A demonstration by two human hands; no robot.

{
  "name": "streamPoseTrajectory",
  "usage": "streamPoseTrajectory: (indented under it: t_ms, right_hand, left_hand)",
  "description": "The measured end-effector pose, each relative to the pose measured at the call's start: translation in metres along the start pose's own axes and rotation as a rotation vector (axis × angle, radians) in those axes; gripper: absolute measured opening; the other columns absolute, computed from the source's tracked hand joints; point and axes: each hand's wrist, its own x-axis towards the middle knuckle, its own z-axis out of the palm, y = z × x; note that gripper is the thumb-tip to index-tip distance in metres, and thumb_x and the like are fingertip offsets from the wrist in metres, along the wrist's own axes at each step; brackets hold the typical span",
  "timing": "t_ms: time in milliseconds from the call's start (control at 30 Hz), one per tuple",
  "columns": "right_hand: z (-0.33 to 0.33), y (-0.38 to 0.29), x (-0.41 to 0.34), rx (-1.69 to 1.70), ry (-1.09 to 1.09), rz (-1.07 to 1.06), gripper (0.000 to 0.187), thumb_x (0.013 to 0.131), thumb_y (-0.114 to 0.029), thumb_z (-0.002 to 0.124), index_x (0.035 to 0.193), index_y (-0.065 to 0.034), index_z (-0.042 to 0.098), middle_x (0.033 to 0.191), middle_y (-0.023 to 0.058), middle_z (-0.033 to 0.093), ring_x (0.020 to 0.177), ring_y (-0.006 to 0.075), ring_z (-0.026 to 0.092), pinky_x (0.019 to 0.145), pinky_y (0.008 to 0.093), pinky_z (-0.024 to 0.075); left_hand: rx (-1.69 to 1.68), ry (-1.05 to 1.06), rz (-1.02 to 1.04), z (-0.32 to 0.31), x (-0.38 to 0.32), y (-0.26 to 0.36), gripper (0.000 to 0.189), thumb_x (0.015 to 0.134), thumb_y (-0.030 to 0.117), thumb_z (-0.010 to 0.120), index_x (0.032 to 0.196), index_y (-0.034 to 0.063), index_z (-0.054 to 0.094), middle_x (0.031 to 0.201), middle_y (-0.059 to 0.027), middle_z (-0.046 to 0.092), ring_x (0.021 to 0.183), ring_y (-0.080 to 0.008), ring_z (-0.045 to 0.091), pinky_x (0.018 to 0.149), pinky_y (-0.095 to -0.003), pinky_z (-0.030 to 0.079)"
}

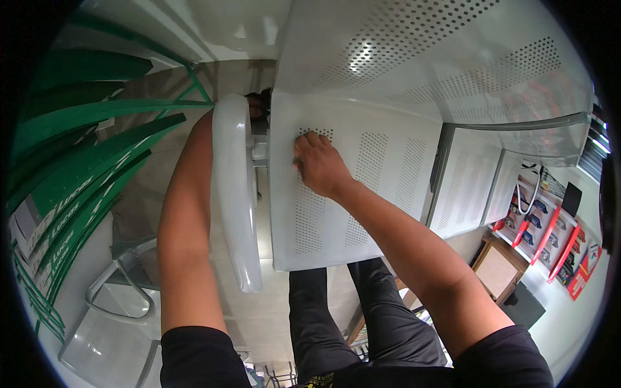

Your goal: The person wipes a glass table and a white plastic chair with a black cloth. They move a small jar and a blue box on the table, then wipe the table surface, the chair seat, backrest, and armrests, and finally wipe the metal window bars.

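A perforated metal bench seat [335, 114] lies before me, with its backrest [461, 72] beyond. My right hand [320, 162] rests on the seat over its left rows of holes, fingers curled in; no object shows in it. A light grey armrest [235, 194] runs along the seat's left side. My left arm reaches past the armrest's outer side, and the armrest hides most of my left hand [254, 107]. A few fingers show in the gap between armrest and seat, against a dark, cloth-like thing [264, 101]. Whether they grip it is unclear.
On the left, a rack of green boards [97, 160] bearing writing stands close to my left arm. Another metal chair [106, 325] is at lower left. To the right are a second bench seat [465, 179], a wooden cabinet [499, 269] and a red-and-white display shelf [548, 237].
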Motion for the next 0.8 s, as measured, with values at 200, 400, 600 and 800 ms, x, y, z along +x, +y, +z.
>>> streamPoseTrajectory:
  t_ms: [200,400,600,800]
  right_hand:
    - [0.000,0.002,0.004,-0.013,-0.075,0.032,0.031,0.094,-0.016,0.072,0.118,-0.0027,0.057,0.121,0.0166,0.058,0.118,0.0370,0.058,0.098,0.0482,0.0530]
    - [0.006,0.000,0.012,-0.050,0.004,-0.051,0.024,0.093,-0.009,0.071,0.112,-0.0029,0.057,0.112,0.0162,0.059,0.109,0.0374,0.059,0.100,0.0473,0.0484]
    - [0.002,-0.004,0.009,0.018,0.013,0.021,0.025,0.093,-0.009,0.071,0.114,-0.0035,0.057,0.114,0.0165,0.059,0.110,0.0387,0.059,0.100,0.0478,0.0484]
    - [0.008,-0.008,0.011,0.025,0.003,-0.046,0.025,0.094,-0.009,0.070,0.115,-0.0043,0.056,0.116,0.0173,0.059,0.111,0.0398,0.058,0.100,0.0490,0.0479]
  left_hand:
    - [0.270,0.020,-0.525,0.015,0.032,0.011,0.051,0.098,0.035,0.068,0.135,0.0004,0.068,0.131,-0.0180,0.070,0.122,-0.0274,0.067,0.105,-0.0420,0.051]
    - [0.010,0.303,-0.602,0.019,0.009,-0.006,0.054,0.098,0.039,0.067,0.138,0.0012,0.067,0.132,-0.0173,0.070,0.121,-0.0272,0.066,0.105,-0.0419,0.051]
    - [-0.647,0.389,-0.623,0.034,-0.021,-0.028,0.058,0.099,0.042,0.065,0.140,0.0020,0.065,0.133,-0.0167,0.070,0.121,-0.0270,0.066,0.104,-0.0418,0.051]
    - [-0.899,0.435,-0.649,0.046,-0.046,-0.037,0.060,0.099,0.046,0.062,0.143,0.0044,0.064,0.134,-0.0149,0.070,0.120,-0.0270,0.065,0.104,-0.0416,0.050]
